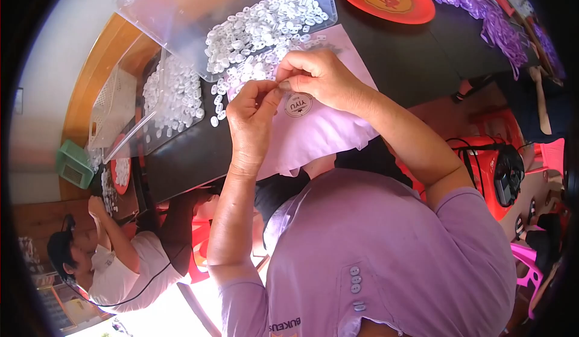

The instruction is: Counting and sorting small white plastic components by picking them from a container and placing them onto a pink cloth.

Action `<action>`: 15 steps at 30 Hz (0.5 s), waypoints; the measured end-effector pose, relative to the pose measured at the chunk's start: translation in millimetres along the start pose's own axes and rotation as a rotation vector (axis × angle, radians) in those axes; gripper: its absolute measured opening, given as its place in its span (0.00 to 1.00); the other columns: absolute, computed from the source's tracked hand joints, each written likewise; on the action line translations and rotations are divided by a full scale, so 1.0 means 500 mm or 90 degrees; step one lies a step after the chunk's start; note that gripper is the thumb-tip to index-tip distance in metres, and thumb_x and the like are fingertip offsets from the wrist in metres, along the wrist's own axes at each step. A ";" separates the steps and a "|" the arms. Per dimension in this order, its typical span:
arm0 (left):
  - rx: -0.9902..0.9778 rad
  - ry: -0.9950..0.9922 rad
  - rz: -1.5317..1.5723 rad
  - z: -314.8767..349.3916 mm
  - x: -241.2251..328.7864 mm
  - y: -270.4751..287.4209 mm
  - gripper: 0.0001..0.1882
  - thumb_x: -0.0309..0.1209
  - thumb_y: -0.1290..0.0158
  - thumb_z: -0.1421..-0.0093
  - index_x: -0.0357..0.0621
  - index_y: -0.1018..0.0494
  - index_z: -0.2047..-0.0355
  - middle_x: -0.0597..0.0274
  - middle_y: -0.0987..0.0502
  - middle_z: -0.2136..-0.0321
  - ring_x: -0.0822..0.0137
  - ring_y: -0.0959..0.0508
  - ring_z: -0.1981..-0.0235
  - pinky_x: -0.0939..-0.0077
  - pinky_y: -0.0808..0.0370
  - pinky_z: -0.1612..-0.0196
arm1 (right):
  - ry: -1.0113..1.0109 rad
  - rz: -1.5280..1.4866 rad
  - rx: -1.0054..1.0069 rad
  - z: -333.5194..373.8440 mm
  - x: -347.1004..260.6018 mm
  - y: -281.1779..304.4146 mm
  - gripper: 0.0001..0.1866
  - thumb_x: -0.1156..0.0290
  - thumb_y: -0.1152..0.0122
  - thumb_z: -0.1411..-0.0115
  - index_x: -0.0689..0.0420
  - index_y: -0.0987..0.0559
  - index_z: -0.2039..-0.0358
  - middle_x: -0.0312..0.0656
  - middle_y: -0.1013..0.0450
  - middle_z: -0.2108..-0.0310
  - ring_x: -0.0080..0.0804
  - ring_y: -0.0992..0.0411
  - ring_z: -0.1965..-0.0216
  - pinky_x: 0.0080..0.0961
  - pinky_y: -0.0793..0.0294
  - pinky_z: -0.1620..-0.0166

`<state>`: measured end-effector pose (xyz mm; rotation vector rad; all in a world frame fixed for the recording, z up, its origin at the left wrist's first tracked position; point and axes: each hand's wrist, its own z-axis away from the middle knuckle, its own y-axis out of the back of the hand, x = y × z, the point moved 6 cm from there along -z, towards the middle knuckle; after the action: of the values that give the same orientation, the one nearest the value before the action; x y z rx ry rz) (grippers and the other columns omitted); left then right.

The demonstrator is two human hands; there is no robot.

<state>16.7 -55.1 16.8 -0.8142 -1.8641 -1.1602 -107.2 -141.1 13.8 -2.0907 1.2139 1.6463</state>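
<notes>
Over a pink cloth (322,141) with a round printed mark, my two hands meet fingertip to fingertip. My left hand (248,123) is closed in a pinch, thumb against forefinger. My right hand (325,82) pinches at the same spot from the other side. Whatever lies between the fingers is too small to make out. Just beyond them, loose white oval pieces with small dark marks (256,67) are scattered on the cloth and table. Behind these, a clear plastic bin (163,12) lies tilted, with a heap of the same white pieces (268,26) spilling at its mouth.
A second clear container holds more white pieces (175,93) on the dark table (181,167). Beyond are a white basket (117,102) and a green basket (73,164). At the far right lie a red plate (416,8) and purple ribbons (503,32). Another person (123,261) sits at left.
</notes>
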 end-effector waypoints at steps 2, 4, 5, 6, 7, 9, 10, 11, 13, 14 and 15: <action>-0.009 0.116 0.179 0.005 -0.013 -0.007 0.06 0.24 0.45 0.41 0.34 0.24 0.64 0.62 0.22 0.75 0.77 0.28 0.79 0.84 0.34 0.78 | -0.004 -0.035 0.007 -0.001 0.004 -0.001 0.03 0.80 0.40 0.42 0.62 0.23 0.66 0.36 0.24 0.70 0.19 0.27 0.66 0.18 0.27 0.61; -0.008 0.157 0.228 0.010 -0.013 -0.004 0.06 0.24 0.45 0.41 0.33 0.24 0.65 0.61 0.23 0.75 0.76 0.28 0.80 0.84 0.35 0.78 | -0.003 -0.061 0.007 0.004 0.004 -0.003 0.04 0.80 0.40 0.42 0.62 0.23 0.66 0.35 0.24 0.70 0.19 0.27 0.66 0.17 0.27 0.62; -0.006 0.194 0.276 0.014 -0.017 -0.004 0.06 0.24 0.46 0.42 0.33 0.25 0.67 0.61 0.23 0.76 0.76 0.29 0.81 0.84 0.36 0.79 | 0.002 -0.085 0.007 0.006 0.003 -0.004 0.04 0.81 0.41 0.43 0.63 0.23 0.66 0.35 0.24 0.70 0.18 0.27 0.66 0.17 0.27 0.62; -0.006 0.194 0.276 0.013 -0.016 -0.002 0.06 0.24 0.46 0.42 0.33 0.25 0.67 0.61 0.23 0.76 0.76 0.29 0.81 0.84 0.36 0.79 | 0.002 -0.085 0.007 0.005 0.002 -0.003 0.04 0.81 0.41 0.43 0.63 0.23 0.66 0.35 0.24 0.70 0.18 0.27 0.66 0.17 0.27 0.62; 0.004 0.208 0.300 0.013 -0.019 0.000 0.06 0.25 0.45 0.42 0.34 0.24 0.68 0.63 0.24 0.77 0.77 0.29 0.81 0.85 0.37 0.80 | -0.008 -0.077 0.004 0.004 0.004 -0.004 0.04 0.81 0.41 0.43 0.63 0.24 0.66 0.35 0.24 0.70 0.19 0.27 0.66 0.18 0.27 0.62; 0.013 0.223 0.324 0.013 -0.019 0.003 0.06 0.27 0.44 0.42 0.36 0.24 0.70 0.64 0.24 0.78 0.79 0.30 0.82 0.86 0.37 0.81 | -0.019 -0.070 0.000 0.004 0.005 -0.006 0.04 0.81 0.41 0.43 0.63 0.24 0.66 0.36 0.24 0.70 0.19 0.27 0.66 0.18 0.27 0.62; 0.007 0.233 0.333 0.014 -0.019 0.003 0.06 0.28 0.45 0.42 0.36 0.24 0.70 0.64 0.24 0.79 0.78 0.30 0.82 0.85 0.37 0.81 | 0.002 -0.049 0.003 0.004 0.001 -0.007 0.04 0.81 0.41 0.43 0.63 0.24 0.66 0.36 0.24 0.70 0.19 0.27 0.67 0.18 0.27 0.62; 0.000 0.242 0.343 0.015 -0.019 0.002 0.07 0.29 0.45 0.42 0.36 0.25 0.70 0.64 0.24 0.79 0.78 0.30 0.83 0.85 0.38 0.81 | 0.023 -0.027 0.006 0.004 -0.003 -0.008 0.04 0.81 0.40 0.43 0.63 0.24 0.66 0.36 0.24 0.70 0.20 0.27 0.67 0.19 0.27 0.62; -0.003 0.269 0.362 0.016 -0.025 0.001 0.06 0.28 0.45 0.42 0.37 0.25 0.70 0.64 0.25 0.79 0.78 0.31 0.83 0.85 0.37 0.81 | 0.037 -0.017 0.014 0.005 -0.005 -0.007 0.04 0.80 0.40 0.43 0.63 0.24 0.66 0.37 0.24 0.70 0.20 0.27 0.67 0.19 0.27 0.62; -0.005 0.295 0.380 0.018 -0.031 -0.001 0.06 0.28 0.45 0.42 0.37 0.25 0.70 0.64 0.25 0.79 0.78 0.31 0.83 0.85 0.37 0.81 | 0.052 -0.006 0.022 0.005 -0.007 -0.006 0.04 0.79 0.40 0.42 0.63 0.24 0.66 0.37 0.24 0.70 0.20 0.27 0.67 0.19 0.27 0.62; -0.005 0.296 0.380 0.018 -0.031 -0.002 0.06 0.28 0.45 0.42 0.37 0.25 0.70 0.64 0.25 0.79 0.78 0.31 0.83 0.85 0.37 0.81 | 0.051 -0.006 0.022 0.004 -0.005 -0.007 0.04 0.79 0.40 0.42 0.63 0.24 0.66 0.37 0.24 0.70 0.20 0.27 0.67 0.19 0.27 0.62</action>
<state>21.0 -48.9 0.3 -0.9269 -1.1268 -0.8738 -106.4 -136.3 14.4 -2.1571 1.2452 1.5401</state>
